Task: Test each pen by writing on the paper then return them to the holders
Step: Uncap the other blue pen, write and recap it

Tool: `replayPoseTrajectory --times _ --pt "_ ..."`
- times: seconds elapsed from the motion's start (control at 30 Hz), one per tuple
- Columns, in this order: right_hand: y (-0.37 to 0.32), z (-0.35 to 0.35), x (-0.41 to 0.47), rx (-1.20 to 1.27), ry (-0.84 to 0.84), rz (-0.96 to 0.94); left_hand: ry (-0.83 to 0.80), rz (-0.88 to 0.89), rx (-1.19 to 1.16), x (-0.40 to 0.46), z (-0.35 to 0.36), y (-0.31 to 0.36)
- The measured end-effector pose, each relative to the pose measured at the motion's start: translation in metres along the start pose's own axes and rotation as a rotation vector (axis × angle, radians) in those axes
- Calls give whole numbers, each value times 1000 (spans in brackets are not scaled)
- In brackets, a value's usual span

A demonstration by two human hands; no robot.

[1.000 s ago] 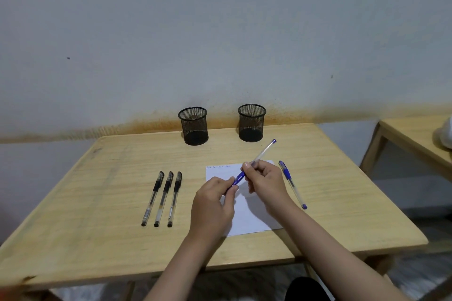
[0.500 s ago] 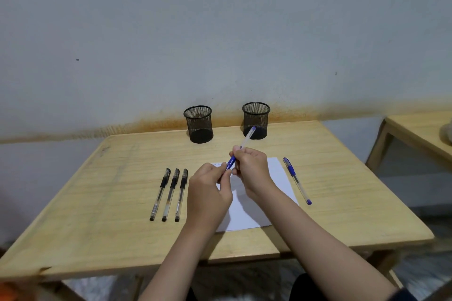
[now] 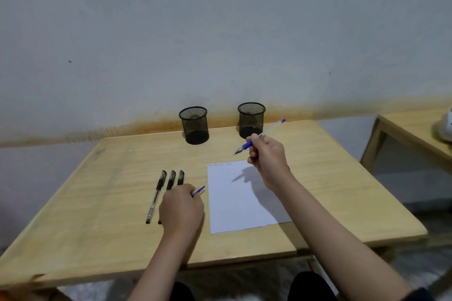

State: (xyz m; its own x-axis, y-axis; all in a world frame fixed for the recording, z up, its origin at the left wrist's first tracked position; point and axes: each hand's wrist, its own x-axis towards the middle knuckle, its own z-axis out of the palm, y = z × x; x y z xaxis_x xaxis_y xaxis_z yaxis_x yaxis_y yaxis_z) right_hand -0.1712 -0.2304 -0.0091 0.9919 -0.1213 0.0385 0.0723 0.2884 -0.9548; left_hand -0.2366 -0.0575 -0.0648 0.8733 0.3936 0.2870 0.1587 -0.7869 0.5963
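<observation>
A person's right hand (image 3: 267, 159) is raised over the far edge of a white sheet of paper (image 3: 241, 200), fingers pinched around an uncapped blue-grip clear pen (image 3: 260, 135), its tip aimed left. The left hand (image 3: 181, 210) rests on the pale wooden table (image 3: 97, 203), fingers curled on a small blue pen cap (image 3: 198, 191), mostly hidden. It covers parts of three black capped pens (image 3: 156, 194) lying side by side. Faint writing on the paper's top edge is unreadable. Two black mesh holders (image 3: 194, 124) stand at the far side.
</observation>
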Motion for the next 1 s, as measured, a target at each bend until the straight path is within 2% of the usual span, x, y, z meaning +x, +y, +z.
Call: replayPoseTrajectory --times 0.3,0.47,0.63,0.73,0.87,1.0 --pt "25 -22 -10 -113 -37 42 22 67 190 -2 12 -4" --pt "29 -34 0 -105 27 62 17 152 34 -5 12 2" --pt "30 -28 21 -173 114 104 -219 336 -42 -9 24 19" --pt "29 -19 35 -163 86 94 -359 403 4 -9 34 23" --pt "32 -8 50 -164 71 90 -486 450 139 -7 47 22" --pt "41 1 61 -182 -4 114 -523 480 230 -6 51 20"
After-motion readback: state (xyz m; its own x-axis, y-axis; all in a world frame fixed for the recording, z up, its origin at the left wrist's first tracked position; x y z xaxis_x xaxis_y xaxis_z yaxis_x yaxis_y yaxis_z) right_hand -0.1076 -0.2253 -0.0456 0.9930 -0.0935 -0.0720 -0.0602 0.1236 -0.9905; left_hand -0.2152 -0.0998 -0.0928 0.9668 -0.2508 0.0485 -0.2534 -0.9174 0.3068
